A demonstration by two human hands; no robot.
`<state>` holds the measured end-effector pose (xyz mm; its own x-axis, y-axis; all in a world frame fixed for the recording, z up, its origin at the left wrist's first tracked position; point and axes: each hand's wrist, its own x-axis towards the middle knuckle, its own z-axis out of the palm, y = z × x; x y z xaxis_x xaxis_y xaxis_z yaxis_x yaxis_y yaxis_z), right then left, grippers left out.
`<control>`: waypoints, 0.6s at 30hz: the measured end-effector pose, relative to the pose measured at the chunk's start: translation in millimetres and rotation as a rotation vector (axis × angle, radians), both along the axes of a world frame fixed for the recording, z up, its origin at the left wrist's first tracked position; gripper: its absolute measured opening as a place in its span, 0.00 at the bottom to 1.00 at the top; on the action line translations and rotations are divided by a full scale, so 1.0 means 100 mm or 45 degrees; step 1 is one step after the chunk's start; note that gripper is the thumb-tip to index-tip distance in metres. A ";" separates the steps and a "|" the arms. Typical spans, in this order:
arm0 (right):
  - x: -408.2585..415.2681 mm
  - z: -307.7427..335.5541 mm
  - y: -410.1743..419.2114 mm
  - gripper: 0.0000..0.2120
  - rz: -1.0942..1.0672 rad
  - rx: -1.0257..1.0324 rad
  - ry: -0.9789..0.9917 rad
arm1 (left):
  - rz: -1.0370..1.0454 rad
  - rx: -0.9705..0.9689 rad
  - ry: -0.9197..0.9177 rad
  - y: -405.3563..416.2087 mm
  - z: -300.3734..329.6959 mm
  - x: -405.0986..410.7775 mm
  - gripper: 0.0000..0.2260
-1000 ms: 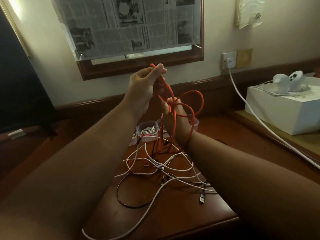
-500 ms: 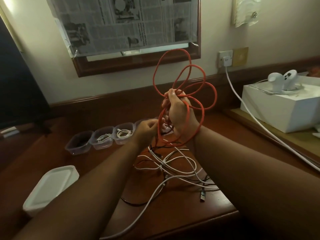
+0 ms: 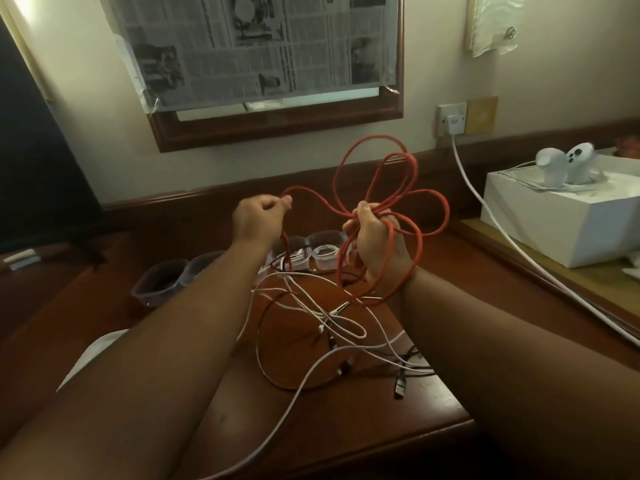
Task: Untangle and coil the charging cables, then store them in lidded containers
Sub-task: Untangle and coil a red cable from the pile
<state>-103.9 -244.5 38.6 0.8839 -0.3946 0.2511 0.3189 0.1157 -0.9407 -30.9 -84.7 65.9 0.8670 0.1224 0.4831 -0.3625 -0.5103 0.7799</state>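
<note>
The orange cable [image 3: 377, 188] is hanging in the air above the wooden table [image 3: 346, 420], bunched into several loose loops that are fanning out above and around the right hand [image 3: 375, 244]. That hand is gripping the gathered loops with its fingers curled round them, and a few turns are drooping down around its wrist. The left hand [image 3: 258, 221] is pinching a single strand of the same cable between thumb and fingertips, a little to the left of the bundle, and from it the strand is arching across to the right hand. Under both forearms a tangle of white and black cables [image 3: 332, 327] is lying spread on the table, with a dark USB plug [image 3: 400, 388] lying at its right edge. Behind the hands a row of clear plastic containers [image 3: 159, 280] is standing, and two of them are holding coiled white cables. A white lid [image 3: 93, 358] is partly showing beneath the left forearm.
</note>
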 end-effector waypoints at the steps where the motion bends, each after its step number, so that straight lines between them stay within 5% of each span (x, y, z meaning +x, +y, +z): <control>1: -0.02 -0.01 -0.02 0.14 0.018 -0.011 0.000 | 0.005 -0.031 -0.038 -0.02 0.12 0.00 0.11; 9: -0.09 0.33 0.24 0.06 0.178 -0.067 -0.139 | -0.141 -0.168 -0.164 -0.23 0.84 -0.18 0.11; 18: -0.04 0.63 0.30 0.15 0.396 -0.097 -0.093 | -0.216 -0.084 -0.235 -0.32 1.06 -0.31 0.14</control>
<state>-108.2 -215.0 101.9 0.9377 -0.0862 0.3366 0.3462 0.1479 -0.9264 -62.1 -116.5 171.9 0.7757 0.0193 0.6308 -0.5777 -0.3807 0.7220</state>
